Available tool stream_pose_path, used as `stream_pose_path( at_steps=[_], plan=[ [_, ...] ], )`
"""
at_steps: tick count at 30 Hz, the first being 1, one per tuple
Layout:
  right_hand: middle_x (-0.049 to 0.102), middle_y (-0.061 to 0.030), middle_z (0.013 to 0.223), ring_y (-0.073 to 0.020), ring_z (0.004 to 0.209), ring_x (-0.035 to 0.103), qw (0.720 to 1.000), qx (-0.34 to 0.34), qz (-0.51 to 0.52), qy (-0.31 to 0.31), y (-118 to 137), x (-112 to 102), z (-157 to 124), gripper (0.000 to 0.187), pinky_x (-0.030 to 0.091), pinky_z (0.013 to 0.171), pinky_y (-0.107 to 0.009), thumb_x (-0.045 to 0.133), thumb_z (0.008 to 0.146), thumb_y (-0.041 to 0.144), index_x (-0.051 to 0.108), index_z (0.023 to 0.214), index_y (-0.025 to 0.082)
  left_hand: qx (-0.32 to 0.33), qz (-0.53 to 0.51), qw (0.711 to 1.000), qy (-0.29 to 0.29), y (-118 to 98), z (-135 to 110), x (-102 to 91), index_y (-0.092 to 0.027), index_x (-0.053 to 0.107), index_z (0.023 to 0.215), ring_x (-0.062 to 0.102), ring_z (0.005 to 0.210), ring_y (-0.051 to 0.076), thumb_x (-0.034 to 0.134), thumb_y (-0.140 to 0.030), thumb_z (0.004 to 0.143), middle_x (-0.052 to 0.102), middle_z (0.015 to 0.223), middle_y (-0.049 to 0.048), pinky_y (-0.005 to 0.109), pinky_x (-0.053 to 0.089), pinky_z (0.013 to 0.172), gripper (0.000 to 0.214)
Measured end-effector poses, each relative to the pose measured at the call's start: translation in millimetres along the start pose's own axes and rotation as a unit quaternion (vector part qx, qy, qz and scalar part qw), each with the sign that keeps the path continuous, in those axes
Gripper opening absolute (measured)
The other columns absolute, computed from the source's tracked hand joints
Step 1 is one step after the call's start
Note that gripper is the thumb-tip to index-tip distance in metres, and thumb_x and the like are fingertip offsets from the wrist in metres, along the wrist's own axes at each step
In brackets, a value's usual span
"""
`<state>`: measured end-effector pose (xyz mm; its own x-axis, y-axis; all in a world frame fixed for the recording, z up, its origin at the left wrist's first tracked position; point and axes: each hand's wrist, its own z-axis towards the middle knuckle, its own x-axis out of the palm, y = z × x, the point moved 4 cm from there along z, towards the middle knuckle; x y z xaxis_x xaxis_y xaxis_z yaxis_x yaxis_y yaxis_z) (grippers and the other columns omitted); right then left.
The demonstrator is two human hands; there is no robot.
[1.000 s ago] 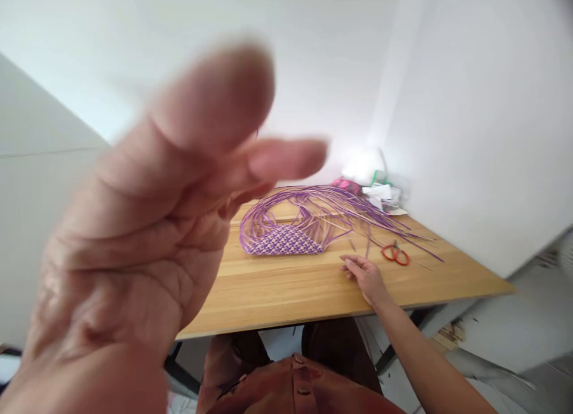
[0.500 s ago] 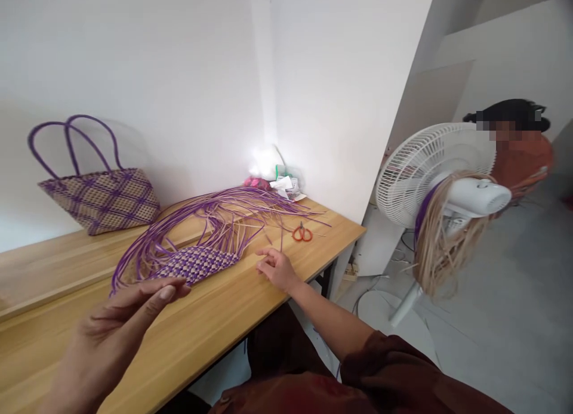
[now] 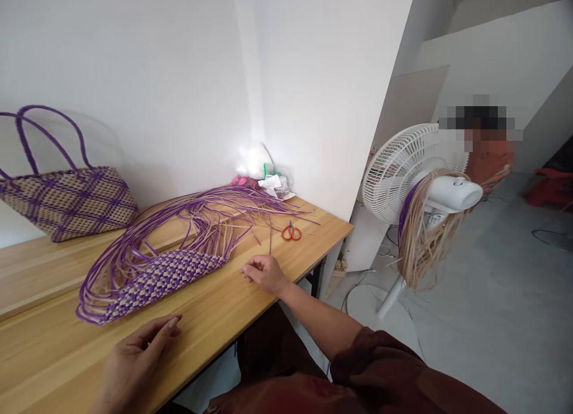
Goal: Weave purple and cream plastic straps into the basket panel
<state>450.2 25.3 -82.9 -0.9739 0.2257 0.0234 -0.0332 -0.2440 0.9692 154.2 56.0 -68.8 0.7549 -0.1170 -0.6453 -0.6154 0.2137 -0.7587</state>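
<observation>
A purple-and-beige woven panel point(image 3: 165, 280) lies slanted on the wooden table, its long loose strips point(image 3: 188, 208) sweeping back and to the right in an arc. My left hand point(image 3: 143, 354) is in front of the panel, apart from it, thumb against the curled fingers. Nothing shows between its fingertips. Right of the panel, my right hand point(image 3: 264, 275) is low over or resting on the table, its fingers curled in and its thumb close to them. I see nothing in it. Orange-handled scissors point(image 3: 291, 231) lie a little beyond my right hand.
A finished woven bag point(image 3: 85, 202) with purple handles stands at the left by the wall. Plastic bags and papers point(image 3: 268, 178) are heaped in the table's back corner. Beyond the table's right edge point(image 3: 351, 228) stands a white fan point(image 3: 452, 193) hung with strips. A person point(image 3: 490, 157) is behind it.
My left hand has dropped lower and away from the panel, uncovering its near end. The view has turned slightly right. My right hand stays curled near the table.
</observation>
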Motion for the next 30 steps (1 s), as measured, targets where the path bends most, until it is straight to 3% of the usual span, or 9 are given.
stream_pose_path(
  at_steps=[4,14,22,24,26,30],
  plan=[
    [0.064,-0.0017,0.065,-0.0121,0.056,0.057,1.000,-0.003,-0.015,0.018,-1,-1,-1,0.022,0.045,0.056,-0.024,0.068,0.077,0.037,0.067,0.073,0.015,0.009,0.013,1.000,0.005,12,-5,6.7,-0.028,0.078,0.089,0.070,0.101,0.028,0.064,-0.061,0.069,0.077,0.100,-0.0006,0.033,0.057,0.089,0.041],
    [0.065,-0.0031,0.068,-0.0129,0.056,0.058,0.999,-0.008,-0.006,0.036,2,-3,0,0.025,0.046,0.056,-0.025,0.068,0.079,0.039,0.067,0.074,0.015,0.043,-0.013,0.999,0.011,21,-6,17.5,-0.022,0.075,0.098,0.069,0.101,0.024,0.058,-0.053,0.082,0.076,0.106,0.0038,0.032,0.054,0.091,0.039],
    [0.063,-0.0040,0.065,-0.0153,0.059,0.058,0.999,-0.030,-0.013,-0.025,11,-15,-4,0.034,0.049,0.062,-0.029,0.061,0.083,0.050,0.066,0.073,0.017,0.045,0.004,0.999,0.015,22,-7,15.0,-0.023,0.076,0.099,0.069,0.102,0.025,0.057,-0.057,0.081,0.076,0.107,0.0035,0.032,0.055,0.090,0.042],
    [0.063,-0.0043,0.064,-0.0154,0.058,0.058,0.998,-0.031,-0.038,-0.050,12,-33,-6,0.040,0.050,0.063,-0.029,0.058,0.084,0.054,0.066,0.073,0.017,0.037,0.019,0.999,0.014,22,-6,13.5,-0.025,0.076,0.097,0.069,0.104,0.026,0.059,-0.059,0.078,0.076,0.107,0.0022,0.031,0.055,0.091,0.043],
    [0.064,-0.0049,0.063,-0.0158,0.058,0.059,0.993,-0.030,-0.074,-0.086,14,-64,-7,0.043,0.050,0.062,-0.029,0.056,0.084,0.057,0.067,0.073,0.016,0.025,0.027,0.999,0.012,20,-5,11.9,-0.027,0.077,0.095,0.069,0.105,0.026,0.060,-0.062,0.074,0.076,0.106,0.0000,0.031,0.055,0.091,0.044],
    [0.065,-0.0054,0.068,-0.0163,0.063,0.059,0.959,-0.034,-0.157,-0.234,33,-167,-14,0.041,0.049,0.066,-0.029,0.057,0.080,0.055,0.067,0.074,0.016,-0.003,0.035,0.999,0.018,17,-4,9.5,-0.031,0.078,0.091,0.069,0.105,0.028,0.061,-0.065,0.068,0.076,0.104,-0.0030,0.036,0.055,0.096,0.044]
  ],
)
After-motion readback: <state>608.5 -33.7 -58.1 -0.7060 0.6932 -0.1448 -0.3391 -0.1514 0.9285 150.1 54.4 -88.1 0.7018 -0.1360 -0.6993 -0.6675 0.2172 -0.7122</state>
